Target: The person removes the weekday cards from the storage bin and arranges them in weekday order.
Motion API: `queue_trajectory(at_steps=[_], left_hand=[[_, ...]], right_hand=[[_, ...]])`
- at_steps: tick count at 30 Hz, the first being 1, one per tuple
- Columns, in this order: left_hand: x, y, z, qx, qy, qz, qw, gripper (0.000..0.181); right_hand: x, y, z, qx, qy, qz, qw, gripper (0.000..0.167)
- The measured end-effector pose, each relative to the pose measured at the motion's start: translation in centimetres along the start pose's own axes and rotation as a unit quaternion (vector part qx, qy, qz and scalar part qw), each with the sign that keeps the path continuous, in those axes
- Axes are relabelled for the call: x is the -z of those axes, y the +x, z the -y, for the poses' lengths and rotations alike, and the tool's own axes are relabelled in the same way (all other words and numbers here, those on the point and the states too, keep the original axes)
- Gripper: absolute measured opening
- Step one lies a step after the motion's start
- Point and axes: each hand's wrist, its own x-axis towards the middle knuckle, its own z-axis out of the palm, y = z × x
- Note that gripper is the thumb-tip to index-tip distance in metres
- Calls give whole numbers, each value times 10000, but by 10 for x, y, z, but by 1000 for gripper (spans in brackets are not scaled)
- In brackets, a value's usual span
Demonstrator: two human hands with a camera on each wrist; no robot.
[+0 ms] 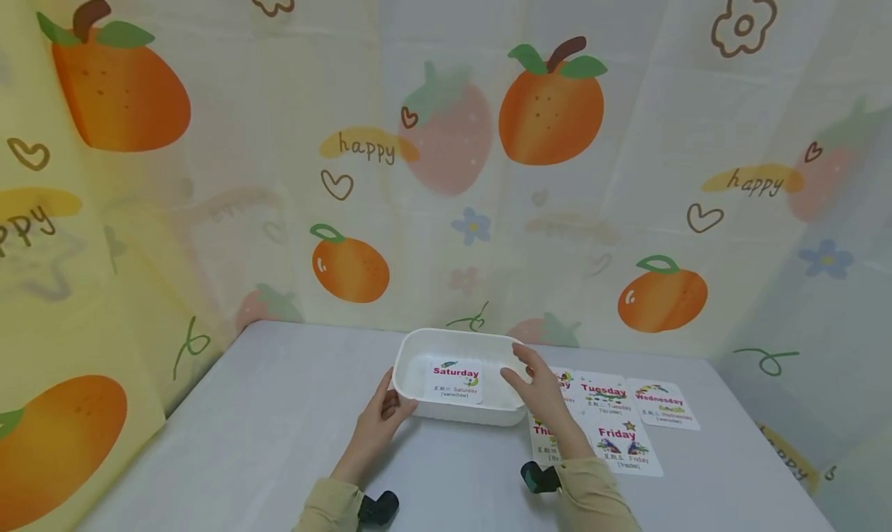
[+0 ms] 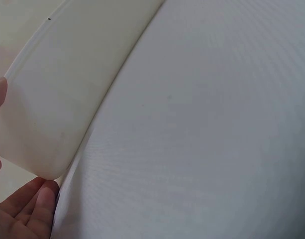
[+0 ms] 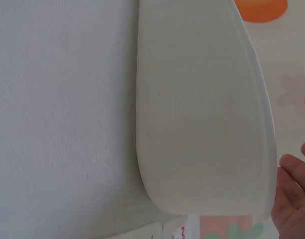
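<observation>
A white plastic box stands on the table with a "Saturday" card lying face up inside. My left hand grips the box's left end, thumb at the rim; the left wrist view has its fingers at the lower corner of the box. At the right end, my right hand is spread by the rim, thumb and forefinger apart over the box. Its fingers show beyond the rim of the box in the right wrist view; whether they touch it I cannot tell.
Right of the box lie cards reading "Tuesday", "Wednesday" and "Friday", plus two partly covered ones, one starting "Thu". A fruit-printed curtain hangs behind the pale table.
</observation>
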Motion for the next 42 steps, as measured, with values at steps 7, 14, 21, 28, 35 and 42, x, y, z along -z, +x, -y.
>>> queue_trajectory(at_steps=[7, 14, 21, 28, 35, 42], left_hand=[[0, 0, 2, 48, 65, -10, 10000, 79], [0, 0, 0, 85, 60, -6, 9999, 78], [-1, 1, 2, 177, 48, -29, 9998, 79], [0, 2, 3, 121, 70, -29, 9999, 80], [-1, 1, 2, 123, 85, -33, 9999, 79], [-2, 1, 3, 165, 52, -75, 9998, 77]], right_hand=[[-12, 3, 3, -129, -58, 275, 9995, 58], [-19, 12, 5, -153, -108, 361, 9992, 62], [-26, 20, 3, -76, -437, 661, 9968, 67], [-31, 26, 1, -64, -674, 737, 9950, 68], [-36, 31, -1, -108, -751, 876, 9933, 71], [-42, 36, -5, -477, -764, 1014, 9908, 77]])
